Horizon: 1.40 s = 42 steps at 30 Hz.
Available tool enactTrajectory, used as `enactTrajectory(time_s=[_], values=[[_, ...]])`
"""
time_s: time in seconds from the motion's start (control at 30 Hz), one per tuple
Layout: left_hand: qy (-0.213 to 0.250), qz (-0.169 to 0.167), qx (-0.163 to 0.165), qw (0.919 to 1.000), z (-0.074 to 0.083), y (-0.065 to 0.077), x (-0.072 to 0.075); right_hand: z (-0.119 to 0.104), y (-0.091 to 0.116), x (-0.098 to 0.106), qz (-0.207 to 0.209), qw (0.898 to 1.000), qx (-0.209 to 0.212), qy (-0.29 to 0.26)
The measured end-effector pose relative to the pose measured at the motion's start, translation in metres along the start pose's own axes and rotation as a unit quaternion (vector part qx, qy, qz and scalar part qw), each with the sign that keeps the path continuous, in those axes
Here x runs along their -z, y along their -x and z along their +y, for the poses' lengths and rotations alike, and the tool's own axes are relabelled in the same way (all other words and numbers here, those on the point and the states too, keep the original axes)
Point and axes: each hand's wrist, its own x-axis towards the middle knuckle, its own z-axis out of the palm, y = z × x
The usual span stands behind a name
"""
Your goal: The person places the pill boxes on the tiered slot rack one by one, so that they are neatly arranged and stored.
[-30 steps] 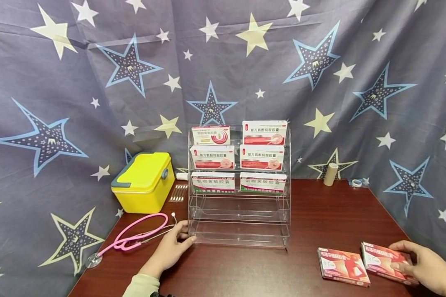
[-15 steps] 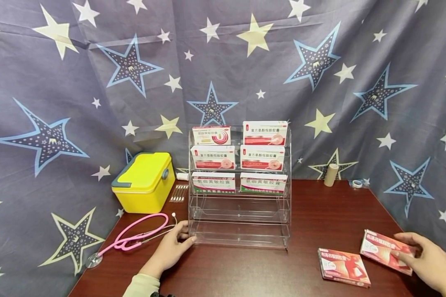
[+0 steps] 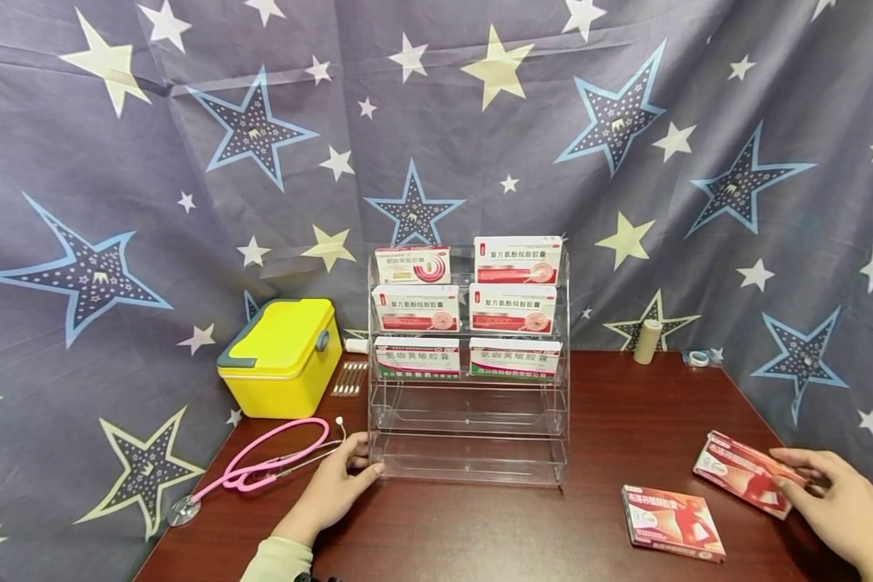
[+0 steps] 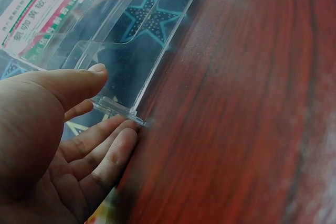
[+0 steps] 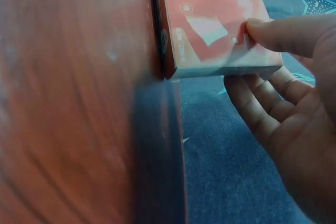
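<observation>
My right hand pinches a red and white medicine box by its right end at the table's right side. In the right wrist view the thumb lies on top of that box and the fingers are under it. A second, like medicine box lies flat on the table to its left. My left hand holds the lower left corner of a clear tiered display rack; in the left wrist view the thumb is on the front side. The upper three tiers hold white medicine boxes in pairs; the lower two are bare.
Left of the rack stand a yellow case and a pink stethoscope. A small pack of swabs lies beside the case. At the back right are a beige roll and a tape roll. Starry cloth hangs behind.
My right hand has moved its medicine box away from me and slightly left, off its place beside the other box. The left hand and the rack stay put.
</observation>
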Motion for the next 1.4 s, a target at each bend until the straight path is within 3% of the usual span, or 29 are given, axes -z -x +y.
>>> enactTrajectory(time_s=[0.13,0.43,0.6,0.73,0.9,1.0,1.07,1.23,1.4], values=[[-0.001,-0.001,-0.001,1.0,0.0,0.0,0.0,0.0,0.0,0.001,-0.003,1.0,-0.008,0.006],[-0.013,0.0,-0.016,0.9998,-0.002,0.0,-0.001,0.0,0.001,0.0,0.017,1.0,0.018,-0.002],[-0.013,-0.003,-0.009,0.9999,-0.003,0.0,-0.001,-0.009,-0.003,0.002,0.02,1.0,0.019,0.006],[-0.019,-0.002,-0.016,0.9997,-0.004,0.001,-0.001,-0.026,-0.008,0.007,0.041,0.998,0.019,-0.032],[-0.028,0.004,-0.026,0.9992,-0.004,0.001,-0.001,-0.073,-0.023,0.02,0.08,0.992,0.026,-0.09],[-0.026,0.005,-0.023,0.9994,-0.003,0.001,-0.001,-0.112,-0.035,0.028,0.095,0.987,0.061,-0.116],[-0.025,0.005,-0.023,0.9994,-0.003,0.001,-0.001,-0.139,-0.044,0.03,0.096,0.98,0.106,-0.141],[-0.014,-0.006,-0.016,0.9998,-0.003,0.0,-0.001,-0.203,-0.067,0.014,0.051,0.945,0.258,-0.195],[-0.012,-0.01,-0.005,0.9999,-0.005,-0.001,-0.001,-0.258,-0.081,-0.021,-0.004,0.928,0.328,-0.174]])
